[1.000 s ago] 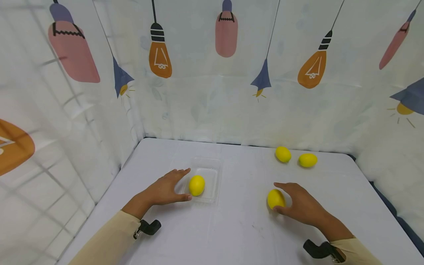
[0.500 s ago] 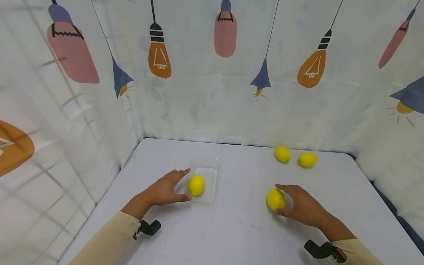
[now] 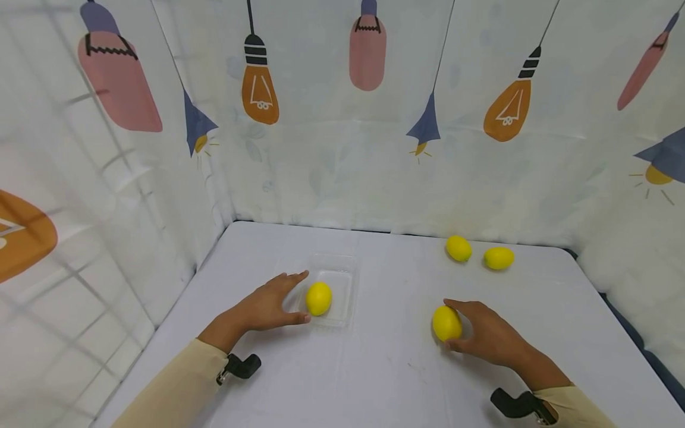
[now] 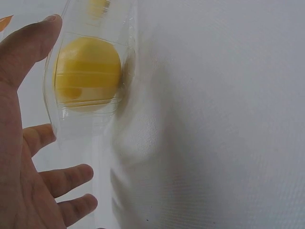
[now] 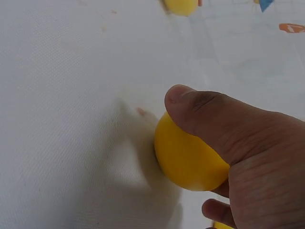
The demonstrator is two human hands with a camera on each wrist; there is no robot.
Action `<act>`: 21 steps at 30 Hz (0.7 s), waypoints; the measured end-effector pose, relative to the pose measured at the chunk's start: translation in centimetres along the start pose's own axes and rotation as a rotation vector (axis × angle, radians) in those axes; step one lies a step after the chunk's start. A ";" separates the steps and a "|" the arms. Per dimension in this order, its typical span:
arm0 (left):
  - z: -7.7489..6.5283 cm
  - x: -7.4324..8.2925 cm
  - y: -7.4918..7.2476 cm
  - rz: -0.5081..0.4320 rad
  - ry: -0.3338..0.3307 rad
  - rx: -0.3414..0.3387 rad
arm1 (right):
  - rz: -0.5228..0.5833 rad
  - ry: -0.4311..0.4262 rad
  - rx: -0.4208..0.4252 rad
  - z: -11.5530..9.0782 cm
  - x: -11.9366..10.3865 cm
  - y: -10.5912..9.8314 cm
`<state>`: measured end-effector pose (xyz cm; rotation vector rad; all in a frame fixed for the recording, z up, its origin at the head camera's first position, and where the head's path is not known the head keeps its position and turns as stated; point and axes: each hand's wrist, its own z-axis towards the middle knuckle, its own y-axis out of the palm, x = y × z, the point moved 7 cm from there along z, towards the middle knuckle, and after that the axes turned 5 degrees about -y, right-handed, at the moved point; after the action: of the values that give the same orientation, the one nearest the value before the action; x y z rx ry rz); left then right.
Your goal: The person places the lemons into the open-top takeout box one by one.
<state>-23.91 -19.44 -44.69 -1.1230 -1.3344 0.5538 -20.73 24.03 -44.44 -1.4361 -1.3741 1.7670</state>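
A clear plastic container (image 3: 346, 302) on the white table holds a yellow lemon (image 3: 319, 298). My left hand (image 3: 270, 304) is at its left side, thumb and fingers spread apart. In the left wrist view, the thumb tip and one fingertip sit right at the rim of the container, and the lemon (image 4: 88, 71) shows through its wall. To the right, my right hand (image 3: 489, 334) grips a second lemon (image 3: 446, 323) between thumb and fingers, low at the tabletop. The right wrist view has the thumb across the top of this lemon (image 5: 188, 152), with most other fingers hidden.
Two more lemons, one (image 3: 458, 248) beside the other (image 3: 499, 258), lie near the back right edge of the table (image 3: 385, 368). A white curtain (image 3: 332, 166) printed with lamps stands behind and along the sides.
My right fingers have drawn in slightly around the lemon, which stays in about the same place. The left hand and the container have not visibly moved.
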 end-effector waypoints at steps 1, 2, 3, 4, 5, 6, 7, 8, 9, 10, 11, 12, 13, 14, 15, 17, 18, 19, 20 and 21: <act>0.0 0.0 0.0 -0.001 0.005 0.001 | 0.000 0.004 -0.002 0.0 0.0 0.0; 0.0 0.0 0.0 -0.004 0.003 -0.001 | -0.002 0.008 -0.003 0.0 0.0 0.0; 0.0 0.0 0.0 -0.003 0.003 -0.001 | -0.003 0.012 -0.003 0.0 0.0 0.0; 0.0 -0.1 0.1 -0.001 0.003 -0.002 | -0.006 0.015 -0.002 0.0 0.0 0.0; 0.0 -0.1 0.1 0.000 0.002 -0.003 | -0.010 0.017 0.001 0.0 0.0 0.0; 0.0 -0.2 0.1 0.002 0.005 -0.003 | -0.016 0.018 0.004 0.0 0.0 0.1; 0.0 -0.2 0.0 0.005 0.002 -0.003 | -0.022 0.019 0.007 0.0 0.0 0.0; 0.0 -0.2 0.0 0.006 0.001 -0.003 | -0.028 0.019 0.011 0.0 0.0 0.0; 0.1 -0.3 0.0 0.009 -0.002 -0.004 | -0.032 0.019 0.015 0.0 0.0 0.0; 0.1 -0.3 0.0 0.010 -0.003 -0.004 | -0.035 0.020 0.018 0.0 -0.1 0.0; 0.1 -0.3 0.0 0.009 -0.005 -0.004 | -0.038 0.020 0.022 0.0 -0.1 0.0; 0.1 -0.2 -0.1 0.008 -0.001 -0.003 | -0.042 0.021 0.024 0.1 -0.1 0.0; 0.1 -0.3 -0.1 0.006 -0.004 -0.004 | -0.044 0.020 0.027 0.1 -0.2 0.0; 0.1 -0.3 -0.1 0.004 -0.004 -0.005 | -0.048 0.019 0.030 0.1 -0.2 -0.1; 0.1 -0.3 0.0 0.002 -0.007 -0.006 | -0.051 0.019 0.031 0.1 -0.3 -0.1; 0.0 -0.3 0.0 -0.001 -0.005 -0.007 | -0.058 0.018 0.035 0.2 -0.4 -0.1; 0.0 -0.2 0.0 -0.004 -0.003 -0.008 | -0.063 0.018 0.038 0.2 -0.5 -0.2; 0.0 -0.2 0.0 -0.005 -0.005 -0.010 | -0.065 0.017 0.043 0.2 -0.5 -0.2; 0.0 -0.2 0.1 -0.004 -0.008 -0.013 | -0.068 0.015 0.049 0.3 -0.6 -0.2; 0.0 -0.2 0.1 -0.005 -0.005 -0.012 | -0.071 0.007 0.055 0.3 -0.7 -0.3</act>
<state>-23.95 -19.60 -44.85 -1.1287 -1.3463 0.5456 -20.82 23.42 -43.90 -1.3472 -1.3453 1.7394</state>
